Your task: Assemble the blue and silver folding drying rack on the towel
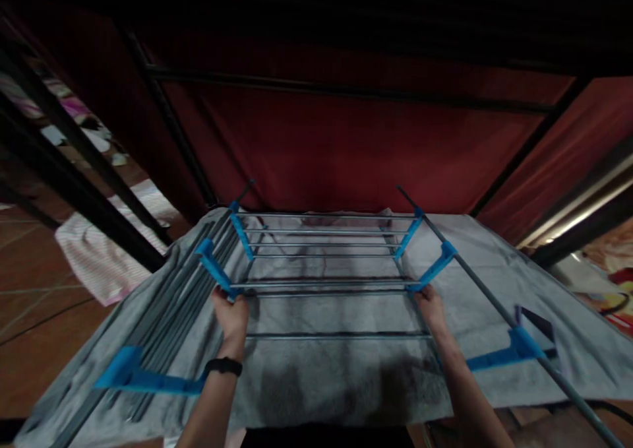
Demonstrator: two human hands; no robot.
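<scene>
Left hand [231, 316] grips the near left corner of the drying rack [329, 263], fingers wrapped round a bar by a blue bracket [213, 266]. Right hand [431, 308] is closed on the opposite corner. Rack sits level over the grey cloth [494, 289], rungs running left to right, its side rails pointing away toward the red wall [346, 151].

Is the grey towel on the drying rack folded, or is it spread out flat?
Spread out. The grey towel lies flat under the drying rack bars and reaches past both sides. The left hand and right hand grip the rack.
</scene>
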